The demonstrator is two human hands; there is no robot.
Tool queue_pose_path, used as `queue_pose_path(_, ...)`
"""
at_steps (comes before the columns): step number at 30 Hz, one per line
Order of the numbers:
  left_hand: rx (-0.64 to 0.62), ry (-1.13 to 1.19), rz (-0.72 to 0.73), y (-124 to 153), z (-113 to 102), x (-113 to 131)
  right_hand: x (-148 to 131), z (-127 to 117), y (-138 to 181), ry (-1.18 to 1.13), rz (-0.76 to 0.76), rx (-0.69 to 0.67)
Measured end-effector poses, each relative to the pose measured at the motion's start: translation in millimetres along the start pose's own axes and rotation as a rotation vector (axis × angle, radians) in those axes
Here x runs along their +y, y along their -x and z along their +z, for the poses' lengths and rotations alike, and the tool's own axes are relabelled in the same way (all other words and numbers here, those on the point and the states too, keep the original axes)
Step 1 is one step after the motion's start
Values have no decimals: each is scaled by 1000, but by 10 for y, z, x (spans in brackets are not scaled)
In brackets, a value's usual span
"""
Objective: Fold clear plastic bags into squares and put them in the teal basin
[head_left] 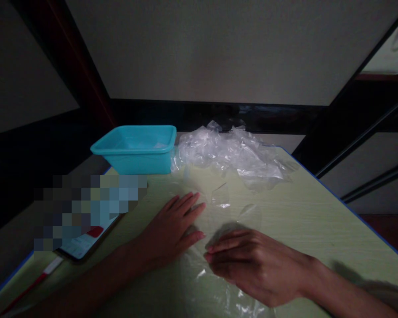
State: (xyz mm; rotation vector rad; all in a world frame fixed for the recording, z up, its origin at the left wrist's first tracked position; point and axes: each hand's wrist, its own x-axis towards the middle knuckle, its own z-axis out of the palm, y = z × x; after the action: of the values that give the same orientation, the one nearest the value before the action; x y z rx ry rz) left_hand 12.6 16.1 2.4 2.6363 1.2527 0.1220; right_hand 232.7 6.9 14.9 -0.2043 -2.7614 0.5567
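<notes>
left hand [172, 225] flat on clear plastic sheet [219, 207], right hand [252, 263] pressing it

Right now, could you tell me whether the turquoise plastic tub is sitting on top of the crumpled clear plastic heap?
No, the turquoise plastic tub stands on the pale green table, just left of the crumpled clear plastic heap.

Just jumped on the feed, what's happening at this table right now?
A person has both hands flat on a clear plastic sheet spread on a pale green table. The left hand presses it down; the right hand rests beside it, fingertips nearly meeting. A heap of crumpled plastic and a turquoise tub sit behind. A phone lies at left.
</notes>
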Motion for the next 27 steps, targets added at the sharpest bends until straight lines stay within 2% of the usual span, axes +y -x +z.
queue_pose_path(5,72,-45,-35,-19,52,-53,-30,26,31,105,-47,30)
queue_pose_path(8,178,-49,-20,-15,66,-60,-19,0,62,194,-70,96)
queue_pose_path(12,394,-12,3,24,60,18,61,-65,88,319,57,137)
queue_pose_path(14,434,17,39,51,68,80,104,-83,94,331,166,124)
queue_pose_path(17,380,52,103,80,105,159,145,-81,94,293,309,84)
queue_pose_path(21,254,75,116,85,146,181,173,-52,96,257,416,75)
queue_pose_path(27,202,87,96,76,126,156,241,-32,136,266,525,73)
